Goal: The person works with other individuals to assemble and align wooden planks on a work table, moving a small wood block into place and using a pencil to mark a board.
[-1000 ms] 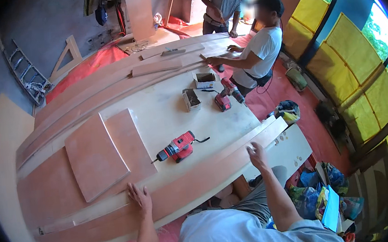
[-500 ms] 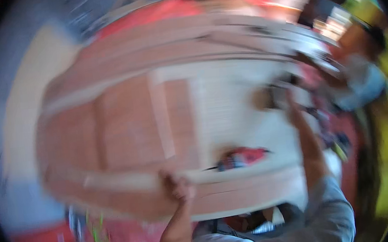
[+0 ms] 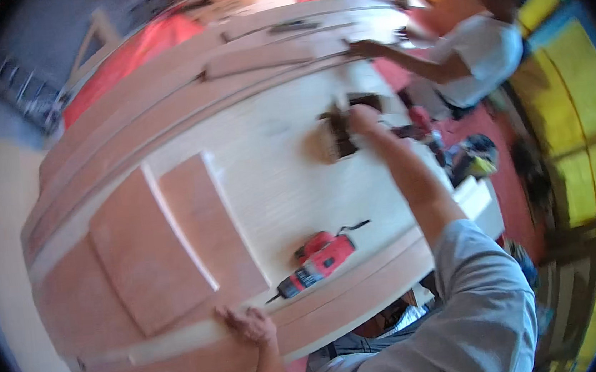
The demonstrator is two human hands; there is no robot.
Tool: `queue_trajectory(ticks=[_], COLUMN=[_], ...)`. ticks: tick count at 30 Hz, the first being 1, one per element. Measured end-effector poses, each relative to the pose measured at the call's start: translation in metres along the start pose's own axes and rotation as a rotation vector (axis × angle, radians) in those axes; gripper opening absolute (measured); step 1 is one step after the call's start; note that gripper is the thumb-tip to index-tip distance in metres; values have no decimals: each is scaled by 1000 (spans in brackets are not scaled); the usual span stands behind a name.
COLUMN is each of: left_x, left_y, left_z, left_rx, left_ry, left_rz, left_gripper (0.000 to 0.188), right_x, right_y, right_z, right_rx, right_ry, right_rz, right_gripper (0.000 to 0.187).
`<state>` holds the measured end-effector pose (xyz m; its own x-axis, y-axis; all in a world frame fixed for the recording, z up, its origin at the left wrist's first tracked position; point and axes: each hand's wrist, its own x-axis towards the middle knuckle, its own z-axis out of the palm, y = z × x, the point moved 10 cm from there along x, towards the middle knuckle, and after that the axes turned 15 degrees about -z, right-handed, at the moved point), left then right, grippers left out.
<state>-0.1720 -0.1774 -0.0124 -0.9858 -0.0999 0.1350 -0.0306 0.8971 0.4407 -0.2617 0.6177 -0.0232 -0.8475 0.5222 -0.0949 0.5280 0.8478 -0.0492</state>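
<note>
My left hand [image 3: 252,325] lies with fingers spread on the pale strip near the close edge of a large curved wooden panel [image 3: 345,307]. Just right of it, a red and black cordless drill [image 3: 317,261] rests on its side, its bit pointing toward that hand. Farther off, my right hand [image 3: 363,119] is at a small open box [image 3: 340,135] with a dark inside, standing on the panel's whitish middle. Blur and the box hide its fingers, so whether it grips anything is unclear. Two flat reddish-brown sheets [image 3: 149,247] overlap left of the drill.
Across the panel at the right, a person [image 3: 476,61] in a light shirt and dark cap has a hand on the far strips. A loose brown board [image 3: 257,57] lies there. Yellow sheeting [image 3: 566,103] hangs at the right; a ladder [image 3: 27,90] appears at far left.
The view has turned and sharpened, so the panel now slants up to the right. My left hand stays at the near edge, my right by the box. The person's arm now reaches over the panel.
</note>
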Motion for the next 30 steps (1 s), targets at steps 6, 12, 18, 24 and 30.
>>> queue_trajectory(ticks=[6,12,18,24,30], left_x=[5,3,5,8,11], left_y=[8,3,-19,-5,5], left_z=[-9,-4,8,-1,-13], left_rx=[114,168,121,10,12], left_ry=[-13,-18,-83,-103,21], left_rz=[12,-37,-64,-49,-2], left_gripper=[77,76,83,79,80], right_x=[-82,-126,-134,-163,-347], right_y=[-105,-142,-151,-188,-169], right_z=[-39,-33,-73,-170,-210], right_rx=[119,77,123,101,687], right_ry=[-45,38,-206,22,327], right_rz=[-165,-360,-316,-300,41], right_gripper=[47,43,53,39,50])
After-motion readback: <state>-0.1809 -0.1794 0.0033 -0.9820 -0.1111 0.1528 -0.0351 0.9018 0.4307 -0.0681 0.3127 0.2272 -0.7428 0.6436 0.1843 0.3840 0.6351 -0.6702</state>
